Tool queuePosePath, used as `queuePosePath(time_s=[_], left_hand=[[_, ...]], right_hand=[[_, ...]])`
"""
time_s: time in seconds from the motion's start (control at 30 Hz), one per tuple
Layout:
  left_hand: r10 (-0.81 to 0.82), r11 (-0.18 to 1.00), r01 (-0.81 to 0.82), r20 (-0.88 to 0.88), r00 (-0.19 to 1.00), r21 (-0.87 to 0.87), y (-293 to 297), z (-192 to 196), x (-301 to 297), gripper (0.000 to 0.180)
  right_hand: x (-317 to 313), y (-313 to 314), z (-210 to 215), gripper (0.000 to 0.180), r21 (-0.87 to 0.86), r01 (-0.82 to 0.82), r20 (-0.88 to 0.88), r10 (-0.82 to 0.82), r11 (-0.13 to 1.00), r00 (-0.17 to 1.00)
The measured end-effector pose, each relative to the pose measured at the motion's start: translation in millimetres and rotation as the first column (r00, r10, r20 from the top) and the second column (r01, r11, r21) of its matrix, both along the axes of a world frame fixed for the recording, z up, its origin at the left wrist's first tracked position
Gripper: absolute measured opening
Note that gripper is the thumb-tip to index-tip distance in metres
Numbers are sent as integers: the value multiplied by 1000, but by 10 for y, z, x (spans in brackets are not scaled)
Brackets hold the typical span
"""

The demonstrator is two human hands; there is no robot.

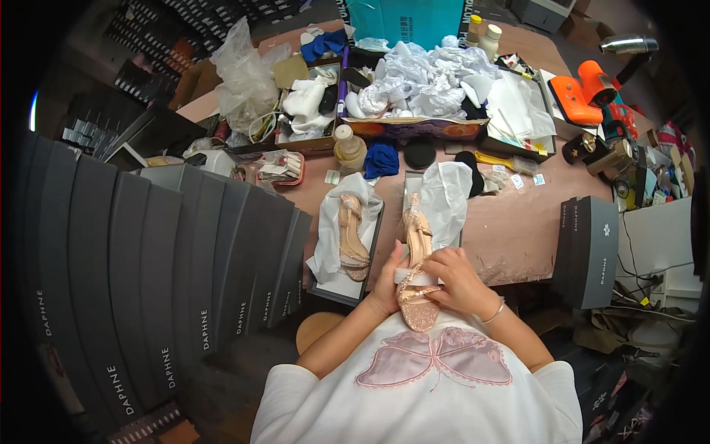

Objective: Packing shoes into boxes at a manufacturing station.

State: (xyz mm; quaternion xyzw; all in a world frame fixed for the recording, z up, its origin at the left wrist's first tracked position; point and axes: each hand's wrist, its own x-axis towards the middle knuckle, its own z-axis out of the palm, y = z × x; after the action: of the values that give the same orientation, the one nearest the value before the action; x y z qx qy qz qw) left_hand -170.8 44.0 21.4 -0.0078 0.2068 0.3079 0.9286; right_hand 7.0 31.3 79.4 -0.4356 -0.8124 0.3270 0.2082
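A rose-gold glittery strappy sandal is held close to my body, its toe toward me and its heel end pointing away. My left hand grips the sandal along its left side. Bent over the straps from the right is my right hand, its fingers closed on them. A white strip shows between the straps and the sole; its kind is unclear. The matching sandal lies on white tissue paper in an open grey shoebox to the left. More tissue paper lies beyond my hands.
Grey shoeboxes are stacked at left, others at right. A carton of crumpled paper stands at the back of the pink table. Nearby are a bottle, a blue cloth, a round black tin and a yellow-handled brush.
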Motion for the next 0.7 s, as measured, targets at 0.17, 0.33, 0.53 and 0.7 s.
queuePosePath(time_s=[0.17,0.33,0.53,0.7], left_hand=[[-61,998,59,-77,995,-32,-116,-153,-5,49],[-22,1000,20,-94,995,-21,-207,-248,28,49],[-143,989,144,59,988,-16,-232,-295,-1,59],[-60,998,59,18,998,25,-252,-274,-14,65]], right_hand=[[82,-9,49,47,-75,-105,7,106,992,994],[-99,-33,94,38,-176,-114,-186,80,978,979],[-96,-40,82,34,-280,-275,-352,168,920,921],[-109,-88,101,38,-126,-200,-237,166,972,957]])
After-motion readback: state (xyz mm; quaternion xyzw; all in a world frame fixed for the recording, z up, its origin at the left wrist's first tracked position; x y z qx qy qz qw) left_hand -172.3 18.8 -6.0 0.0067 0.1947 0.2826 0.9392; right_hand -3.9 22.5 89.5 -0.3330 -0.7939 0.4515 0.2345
